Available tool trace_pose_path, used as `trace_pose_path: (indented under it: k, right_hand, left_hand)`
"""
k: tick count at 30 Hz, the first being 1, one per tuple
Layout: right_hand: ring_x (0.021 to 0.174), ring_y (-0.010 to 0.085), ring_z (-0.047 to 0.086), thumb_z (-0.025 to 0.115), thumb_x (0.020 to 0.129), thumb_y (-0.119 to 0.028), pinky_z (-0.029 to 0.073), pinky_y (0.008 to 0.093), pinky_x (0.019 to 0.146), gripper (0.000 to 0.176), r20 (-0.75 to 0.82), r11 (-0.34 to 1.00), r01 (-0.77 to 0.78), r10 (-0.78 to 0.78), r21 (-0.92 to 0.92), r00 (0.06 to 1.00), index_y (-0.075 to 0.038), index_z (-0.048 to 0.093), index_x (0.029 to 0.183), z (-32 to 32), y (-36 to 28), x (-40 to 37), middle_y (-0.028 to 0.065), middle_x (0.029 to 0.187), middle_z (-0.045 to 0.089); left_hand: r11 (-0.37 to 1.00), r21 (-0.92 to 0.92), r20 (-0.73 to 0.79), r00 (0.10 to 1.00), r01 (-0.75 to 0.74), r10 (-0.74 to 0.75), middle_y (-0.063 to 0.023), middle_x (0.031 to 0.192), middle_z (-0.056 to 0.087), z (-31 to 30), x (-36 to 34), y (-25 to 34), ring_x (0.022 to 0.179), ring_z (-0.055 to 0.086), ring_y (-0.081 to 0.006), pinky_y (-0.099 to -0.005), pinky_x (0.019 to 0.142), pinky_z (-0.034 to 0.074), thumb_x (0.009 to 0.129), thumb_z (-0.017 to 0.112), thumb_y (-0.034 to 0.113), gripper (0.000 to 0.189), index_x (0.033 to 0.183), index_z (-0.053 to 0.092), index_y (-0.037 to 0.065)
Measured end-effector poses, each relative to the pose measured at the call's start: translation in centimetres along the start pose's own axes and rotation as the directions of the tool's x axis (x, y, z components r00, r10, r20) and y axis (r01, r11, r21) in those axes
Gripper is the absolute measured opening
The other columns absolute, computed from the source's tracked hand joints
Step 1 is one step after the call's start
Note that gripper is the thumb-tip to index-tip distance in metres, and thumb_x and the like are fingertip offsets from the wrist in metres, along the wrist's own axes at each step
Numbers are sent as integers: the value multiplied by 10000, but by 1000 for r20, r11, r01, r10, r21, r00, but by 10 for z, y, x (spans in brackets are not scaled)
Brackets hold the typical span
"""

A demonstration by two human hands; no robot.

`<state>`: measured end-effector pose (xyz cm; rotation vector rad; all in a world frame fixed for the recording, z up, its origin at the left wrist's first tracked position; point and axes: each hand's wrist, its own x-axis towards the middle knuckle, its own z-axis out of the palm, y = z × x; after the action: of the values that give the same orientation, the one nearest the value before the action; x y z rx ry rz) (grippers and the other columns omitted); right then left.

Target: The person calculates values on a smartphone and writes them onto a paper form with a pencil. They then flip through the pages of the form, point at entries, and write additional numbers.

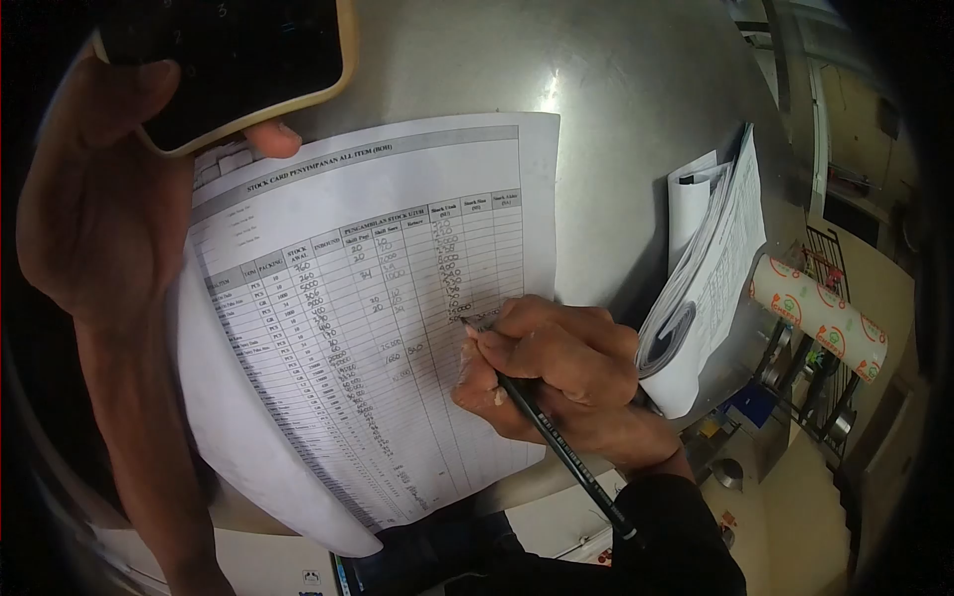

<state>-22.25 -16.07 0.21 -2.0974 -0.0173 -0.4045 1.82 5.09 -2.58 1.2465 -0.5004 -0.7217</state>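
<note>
Head view: right hand (556, 368) grip clamped on pencil (556, 442), tip filling figures on stock sheet (328, 298); left hand (89, 219) grip clamped round phone (229, 60); the next figure likely calls for a steady tip.

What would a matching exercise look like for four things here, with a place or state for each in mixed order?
Things:
1. phone
2. pencil
3. stock sheet
4. paper stack

Places or states:
a. lies flat on the metal table, under the right hand
b. held in the left hand, at the upper left
c. near the table's right edge, pages curled
d. gripped by the right hand's fingers, tip on the form

Pairs: 1-b, 2-d, 3-a, 4-c
</note>
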Motion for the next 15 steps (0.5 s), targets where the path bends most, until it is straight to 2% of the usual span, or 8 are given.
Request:
trace_pose_path:
  k: [14, 15]
  right_hand:
    - [447, 109, 563, 736, 756, 79, 427, 257, 373, 240, 12, 999, -23, 24, -42, 1000, -12, 527, 681, -2, -1, -4, 55, 577, 519]
    - [470, 132, 599, 753, 751, 70, 456, 255, 393, 237, 37, 998, -20, 22, -55, 999, -9, 533, 714, -5, -1, -4, 84, 598, 556]
  left_hand:
    - [998, -5, 24, 997, -69, 69, -279, 1360, 541, 3, 2, -3, 1118, 658, -321, -450, 1030, 512, 996, 418, 206, 525, 1443, 362, -65]
    - [997, -9, 18, 997, -75, 75, -279, 1358, 542, 4, 2, -3, 1111, 660, -321, -450, 1029, 512, 997, 419, 207, 526, 1444, 362, -65]
